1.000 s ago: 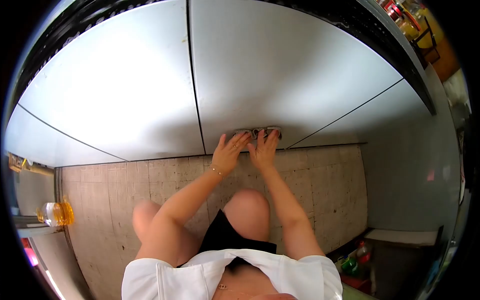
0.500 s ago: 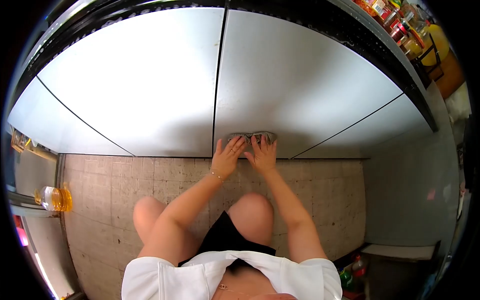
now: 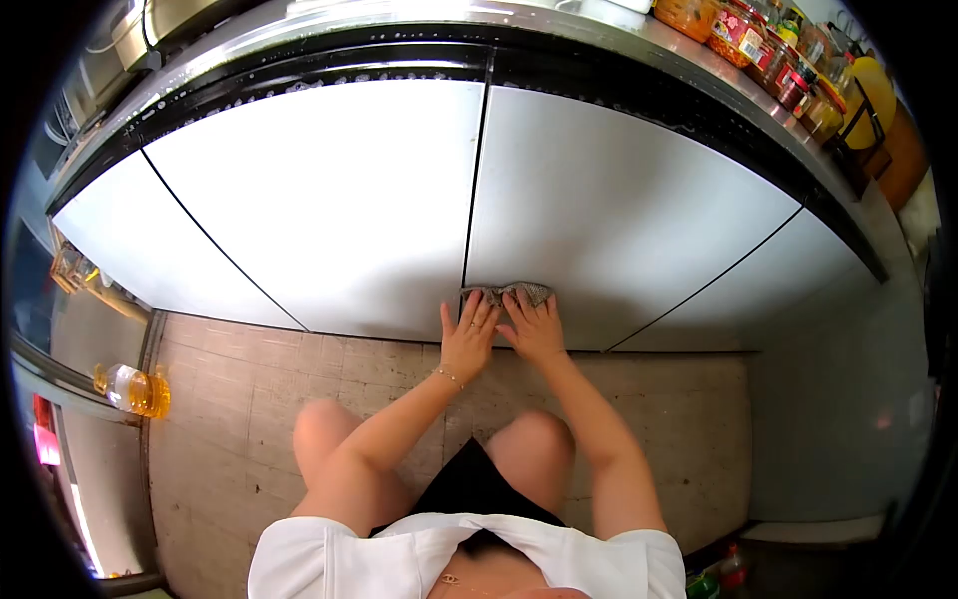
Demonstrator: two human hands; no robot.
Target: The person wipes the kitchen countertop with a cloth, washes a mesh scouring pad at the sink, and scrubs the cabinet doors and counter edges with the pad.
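A crumpled grey-brown cloth (image 3: 527, 293) lies against the lower part of the right white cabinet door (image 3: 619, 190). Its left end reaches the dark seam between the two large doors. My left hand (image 3: 469, 341) presses the cloth's left half with fingers stretched out and the thumb apart. Beside it, my right hand (image 3: 536, 329) presses the right half, its fingers also extended and spread. The two hands nearly meet at the thumb side. Part of the cloth is hidden under my fingertips.
Tiled floor (image 3: 239, 419) spreads below the doors, around my bent knees. A bottle of yellow oil (image 3: 135, 390) stands at the left. Jars (image 3: 738, 35) line the metal countertop (image 3: 299, 22) above. A grey panel (image 3: 838, 399) bounds the right side.
Both hands and the cloth have slid left along the door, up to the seam. The view has tilted up, so more of the countertop shows.
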